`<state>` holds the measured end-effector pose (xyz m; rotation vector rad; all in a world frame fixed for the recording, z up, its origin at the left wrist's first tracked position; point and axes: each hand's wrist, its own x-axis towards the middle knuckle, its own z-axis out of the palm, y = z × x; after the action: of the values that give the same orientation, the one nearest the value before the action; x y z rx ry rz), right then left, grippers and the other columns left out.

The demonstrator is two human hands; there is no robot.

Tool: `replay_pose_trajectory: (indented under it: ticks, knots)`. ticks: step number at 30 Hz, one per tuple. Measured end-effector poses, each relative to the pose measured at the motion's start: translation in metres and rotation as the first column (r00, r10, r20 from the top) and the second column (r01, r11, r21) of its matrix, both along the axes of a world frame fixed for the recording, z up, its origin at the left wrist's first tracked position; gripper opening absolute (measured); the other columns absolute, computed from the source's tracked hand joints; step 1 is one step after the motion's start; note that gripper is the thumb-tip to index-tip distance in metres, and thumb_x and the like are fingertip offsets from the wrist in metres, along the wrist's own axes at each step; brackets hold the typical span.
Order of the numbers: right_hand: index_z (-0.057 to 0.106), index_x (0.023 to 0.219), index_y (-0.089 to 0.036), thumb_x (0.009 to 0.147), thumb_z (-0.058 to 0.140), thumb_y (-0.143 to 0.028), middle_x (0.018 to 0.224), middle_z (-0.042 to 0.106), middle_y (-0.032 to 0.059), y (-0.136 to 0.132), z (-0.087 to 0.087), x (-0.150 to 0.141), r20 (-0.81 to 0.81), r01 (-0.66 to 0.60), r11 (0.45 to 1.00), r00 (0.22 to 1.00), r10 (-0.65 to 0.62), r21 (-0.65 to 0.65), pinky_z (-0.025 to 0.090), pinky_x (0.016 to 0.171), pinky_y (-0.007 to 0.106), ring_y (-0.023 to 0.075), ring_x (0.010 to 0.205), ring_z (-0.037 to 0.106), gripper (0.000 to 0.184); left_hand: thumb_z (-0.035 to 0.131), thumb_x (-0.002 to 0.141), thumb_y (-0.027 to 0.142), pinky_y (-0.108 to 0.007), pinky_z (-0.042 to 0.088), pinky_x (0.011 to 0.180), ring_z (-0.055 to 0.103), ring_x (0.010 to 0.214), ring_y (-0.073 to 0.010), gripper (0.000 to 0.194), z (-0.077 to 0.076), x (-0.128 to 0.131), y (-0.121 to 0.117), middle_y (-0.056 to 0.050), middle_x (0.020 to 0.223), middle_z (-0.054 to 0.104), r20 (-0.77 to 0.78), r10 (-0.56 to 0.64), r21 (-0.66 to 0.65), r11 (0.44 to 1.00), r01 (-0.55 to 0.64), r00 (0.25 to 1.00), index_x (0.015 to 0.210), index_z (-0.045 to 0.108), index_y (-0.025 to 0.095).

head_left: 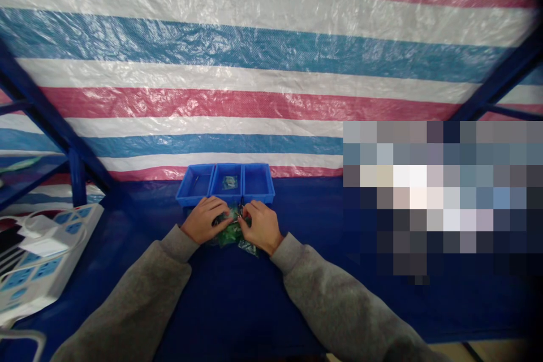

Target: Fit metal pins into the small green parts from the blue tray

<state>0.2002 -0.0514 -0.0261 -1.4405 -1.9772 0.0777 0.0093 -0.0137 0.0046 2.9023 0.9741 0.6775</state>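
A small pile of green, clear-wrapped packets (230, 234) lies on the blue table surface between my hands. My left hand (206, 219) curls over the left side of the pile, its thumb reaching to the middle. From the right, my right hand (261, 226) bends its fingers and thumb together at the pile around something small and dark. What exactly the fingertips of either hand hold is too small to make out. Just beyond the hands stands a blue tray (211, 184) with three compartments. Its middle compartment holds a small greenish packet (229, 182); a tiny thin item lies in the left one.
A white power strip (55, 266) with a plugged-in adapter (44, 236) and cables lies at the left. Dark blue metal frame bars (77, 178) rise on both sides. Striped plastic sheeting (220, 79) hangs behind the table. The right side is blurred out by large pixels.
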Motion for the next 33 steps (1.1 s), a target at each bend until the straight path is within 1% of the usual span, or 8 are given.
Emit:
replay_pose_trajectory:
  ticks: [3,8,16,21,26,29,31,33]
  knots:
    - [0.054,0.077,-0.020,0.075,0.059,-0.023,0.080,0.057,0.0022,-0.002,0.002,-0.001,0.019,-0.029,1.000,0.999,0.029,-0.004,0.040,0.068,0.025,0.0166,0.079,0.053,0.007,0.052,0.085,0.036,-0.032,0.036,0.078,0.051,0.090,-0.0182,0.019,0.000,0.000,-0.001,-0.005,0.092,0.061,0.003,-0.023,0.013,1.000,0.023,1.000,0.085,0.059,0.018]
    - [0.057,0.086,-0.020,0.076,0.057,-0.021,0.086,0.058,0.0028,-0.003,0.001,-0.002,0.017,-0.119,0.993,0.993,0.118,0.020,0.042,0.072,0.025,0.0166,0.083,0.054,0.010,0.054,0.083,0.040,-0.031,0.036,0.076,0.051,0.088,-0.0181,0.022,-0.002,0.001,-0.002,-0.004,0.090,0.060,-0.021,-0.058,0.014,0.998,0.058,0.998,0.083,0.060,0.019]
    - [0.061,0.086,-0.021,0.083,0.054,-0.020,0.085,0.057,0.0027,0.003,-0.007,0.000,0.021,-0.169,0.984,0.985,0.168,0.057,0.042,0.073,0.025,0.0155,0.083,0.054,0.008,0.053,0.085,0.033,-0.031,0.038,0.075,0.053,0.084,-0.0168,0.017,-0.003,0.001,-0.003,-0.004,0.084,0.061,0.053,-0.074,0.077,0.995,0.069,0.996,0.083,0.061,0.019]
    - [0.062,0.092,-0.022,0.086,0.054,-0.023,0.087,0.057,0.0030,0.004,-0.007,0.002,0.037,-0.221,0.973,0.975,0.218,0.072,0.042,0.075,0.025,0.0152,0.084,0.054,0.010,0.050,0.086,0.025,-0.032,0.038,0.076,0.054,0.083,-0.0171,0.014,-0.001,0.000,-0.003,-0.004,0.081,0.063,0.086,-0.022,0.112,0.994,0.012,0.996,0.080,0.061,0.018]
    - [0.062,0.097,-0.023,0.088,0.052,-0.024,0.089,0.059,0.0032,0.005,-0.007,0.002,0.096,-0.284,0.956,0.956,0.276,0.078,0.042,0.076,0.025,0.0151,0.086,0.054,0.014,0.049,0.086,0.025,-0.033,0.038,0.075,0.055,0.081,-0.0174,0.015,0.000,-0.002,-0.002,-0.004,0.082,0.063,0.136,0.079,0.139,0.985,-0.098,0.987,0.080,0.061,0.018]
    - [0.063,0.096,-0.023,0.088,0.052,-0.023,0.089,0.059,0.0033,0.006,-0.008,0.003,0.116,-0.313,0.946,0.946,0.304,0.077,0.042,0.076,0.024,0.0150,0.086,0.054,0.014,0.049,0.086,0.025,-0.032,0.038,0.074,0.055,0.080,-0.0169,0.015,0.000,-0.002,-0.002,-0.004,0.081,0.064,0.162,0.095,0.142,0.983,-0.118,0.982,0.079,0.061,0.018]
    - [0.063,0.095,-0.023,0.088,0.052,-0.023,0.089,0.060,0.0034,0.006,-0.008,0.003,0.094,-0.316,0.945,0.947,0.308,0.086,0.042,0.077,0.024,0.0148,0.087,0.055,0.013,0.049,0.086,0.025,-0.032,0.039,0.074,0.056,0.079,-0.0165,0.016,-0.001,-0.002,-0.002,-0.004,0.080,0.064,0.175,0.097,0.145,0.982,-0.123,0.980,0.079,0.061,0.018]
    - [0.063,0.095,-0.022,0.088,0.052,-0.022,0.089,0.061,0.0036,0.006,-0.009,0.002,0.032,-0.303,0.947,0.953,0.301,0.104,0.043,0.078,0.024,0.0144,0.088,0.056,0.013,0.049,0.086,0.026,-0.032,0.040,0.074,0.056,0.080,-0.0164,0.017,-0.002,-0.002,-0.002,-0.004,0.081,0.065,0.185,0.103,0.145,0.981,-0.130,0.977,0.079,0.061,0.018]
